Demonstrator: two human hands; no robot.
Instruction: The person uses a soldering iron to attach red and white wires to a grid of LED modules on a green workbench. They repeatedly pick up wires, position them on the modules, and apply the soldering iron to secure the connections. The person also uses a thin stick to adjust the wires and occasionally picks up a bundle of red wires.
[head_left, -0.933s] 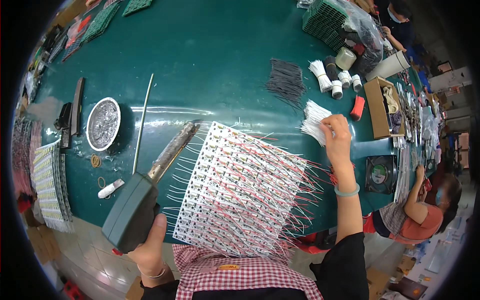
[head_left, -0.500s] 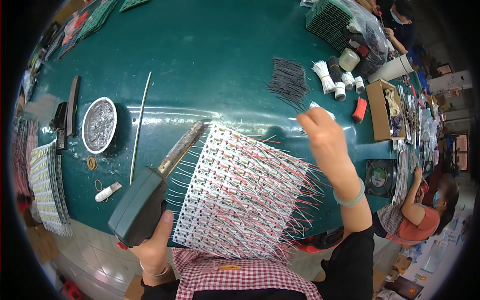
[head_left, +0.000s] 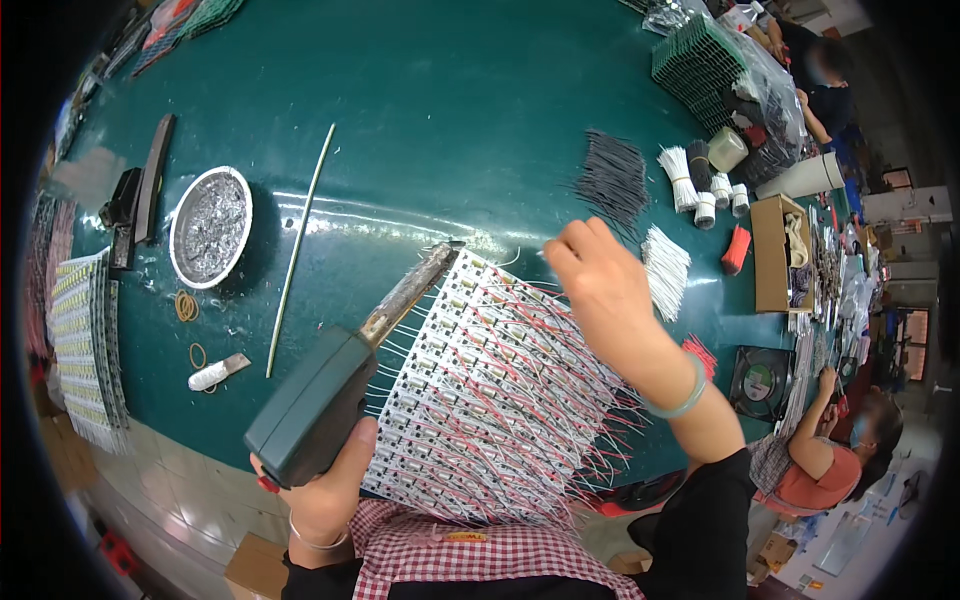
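My left hand is wrapped round a dark green soldering gun. Its long, stained metal barrel slants up to the far left corner of a panel of circuit boards. Rows of small parts cover this white panel, and many red and white wires stand out from it. My right hand is closed in a pinch above the panel's far edge, left of a pile of white wires. A small pale bit shows at its fingertips, too little to name. Part of the panel is hidden under my right hand and forearm.
On the left stand a white bowl of silvery scraps, a thin pale rod and a stack of boards. Dark wires, red wires, a cardboard box and a black spool lie right. Two people sit beyond.
My right hand has moved left from beside the white wires to above the panel's far edge, uncovering the wire piles. The soldering gun and panel appear slightly farther right as the view shifts.
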